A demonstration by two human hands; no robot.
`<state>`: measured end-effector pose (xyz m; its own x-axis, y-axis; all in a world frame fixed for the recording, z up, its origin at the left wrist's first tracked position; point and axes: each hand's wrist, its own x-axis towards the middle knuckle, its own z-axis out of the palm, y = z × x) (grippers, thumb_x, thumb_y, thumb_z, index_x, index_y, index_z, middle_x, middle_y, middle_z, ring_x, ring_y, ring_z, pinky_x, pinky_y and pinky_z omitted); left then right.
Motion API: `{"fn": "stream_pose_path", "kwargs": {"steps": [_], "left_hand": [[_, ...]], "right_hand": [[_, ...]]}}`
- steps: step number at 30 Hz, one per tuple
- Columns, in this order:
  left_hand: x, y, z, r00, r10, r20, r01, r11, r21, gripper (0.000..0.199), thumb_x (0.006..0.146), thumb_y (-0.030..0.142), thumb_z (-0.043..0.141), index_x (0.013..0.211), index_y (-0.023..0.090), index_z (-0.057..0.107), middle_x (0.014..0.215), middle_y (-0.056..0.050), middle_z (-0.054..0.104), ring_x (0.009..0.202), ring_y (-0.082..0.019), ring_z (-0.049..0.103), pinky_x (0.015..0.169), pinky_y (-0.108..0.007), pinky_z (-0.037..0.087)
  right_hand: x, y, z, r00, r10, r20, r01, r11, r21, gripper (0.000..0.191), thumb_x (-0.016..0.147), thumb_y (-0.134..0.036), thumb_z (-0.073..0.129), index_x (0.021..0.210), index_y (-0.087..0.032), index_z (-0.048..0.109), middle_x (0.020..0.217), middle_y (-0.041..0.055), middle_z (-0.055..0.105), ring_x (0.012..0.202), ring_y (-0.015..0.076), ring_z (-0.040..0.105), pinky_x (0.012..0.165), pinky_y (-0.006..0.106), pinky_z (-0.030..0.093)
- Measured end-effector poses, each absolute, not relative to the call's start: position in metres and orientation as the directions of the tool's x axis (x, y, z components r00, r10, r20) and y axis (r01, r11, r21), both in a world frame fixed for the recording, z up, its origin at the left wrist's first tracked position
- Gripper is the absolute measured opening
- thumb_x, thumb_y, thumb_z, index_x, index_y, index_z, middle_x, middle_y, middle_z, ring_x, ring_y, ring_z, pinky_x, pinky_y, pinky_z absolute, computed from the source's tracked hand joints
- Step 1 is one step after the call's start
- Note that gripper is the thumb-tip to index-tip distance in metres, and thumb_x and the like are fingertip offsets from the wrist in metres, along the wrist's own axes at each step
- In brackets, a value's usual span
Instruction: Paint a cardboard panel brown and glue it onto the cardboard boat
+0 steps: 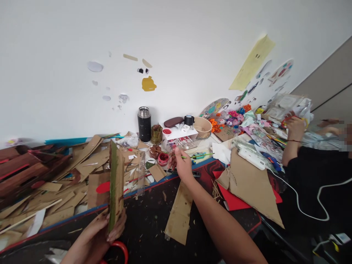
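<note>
Here, the card [117,179] stands upright above the left hand [96,233], its lower end pinched between thumb and fingers and its green edge turned toward the viewer. The right hand [183,165], well apart from it and just beside the red pot [163,158], has its fingers curled together on a thin green stick [183,157]; most of the stick is hidden, so its kind is unclear. Red handles [123,250] below the left hand are cut off by the bottom edge, as are both forearms.
</note>
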<state>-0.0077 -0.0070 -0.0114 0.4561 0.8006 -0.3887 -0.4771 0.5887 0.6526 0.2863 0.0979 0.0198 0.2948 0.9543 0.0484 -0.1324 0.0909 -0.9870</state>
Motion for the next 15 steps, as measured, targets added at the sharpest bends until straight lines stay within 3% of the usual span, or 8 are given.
{"fn": "stream_pose_path", "kwargs": {"steps": [4, 8, 15], "left_hand": [[-0.008, -0.008, -0.014, 0.444, 0.81, -0.383, -0.517, 0.58, 0.629, 0.035, 0.074, 0.046, 0.088, 0.074, 0.016, 0.071, 0.064, 0.001, 0.048, 0.055, -0.012, 0.033, 0.051, -0.029, 0.038], [-0.007, -0.006, -0.013, 0.441, 0.802, -0.403, -0.547, 0.596, 0.587, 0.034, 0.071, 0.042, 0.092, 0.078, 0.015, 0.072, 0.065, 0.001, 0.048, 0.056, -0.011, 0.033, 0.051, -0.028, 0.036], [0.002, -0.006, -0.002, 0.44, 0.812, -0.383, -0.651, 0.583, 0.487, 0.033, 0.073, 0.035, 0.092, 0.07, 0.014, 0.066, 0.066, 0.002, 0.044, 0.057, -0.01, 0.033, 0.053, -0.026, 0.035]], "right_hand": [[0.285, 0.096, 0.018, 0.297, 0.953, 0.057, -0.133, 0.1, -0.986, 0.054, 0.079, -0.073, 0.075, 0.077, -0.021, 0.064, 0.055, -0.0049, 0.062, 0.036, 0.0121, 0.053, 0.034, 0.023, 0.039], [0.286, 0.092, 0.023, 0.322, 0.944, 0.072, -0.157, 0.129, -0.979, 0.052, 0.085, -0.072, 0.07, 0.077, -0.022, 0.063, 0.055, -0.0044, 0.063, 0.036, 0.0118, 0.052, 0.035, 0.022, 0.037], [0.259, 0.091, 0.048, 0.32, 0.946, 0.043, -0.409, 0.179, -0.895, 0.053, 0.085, -0.071, 0.072, 0.07, -0.021, 0.061, 0.046, -0.0038, 0.056, 0.037, 0.0139, 0.055, 0.033, 0.023, 0.037]]}}
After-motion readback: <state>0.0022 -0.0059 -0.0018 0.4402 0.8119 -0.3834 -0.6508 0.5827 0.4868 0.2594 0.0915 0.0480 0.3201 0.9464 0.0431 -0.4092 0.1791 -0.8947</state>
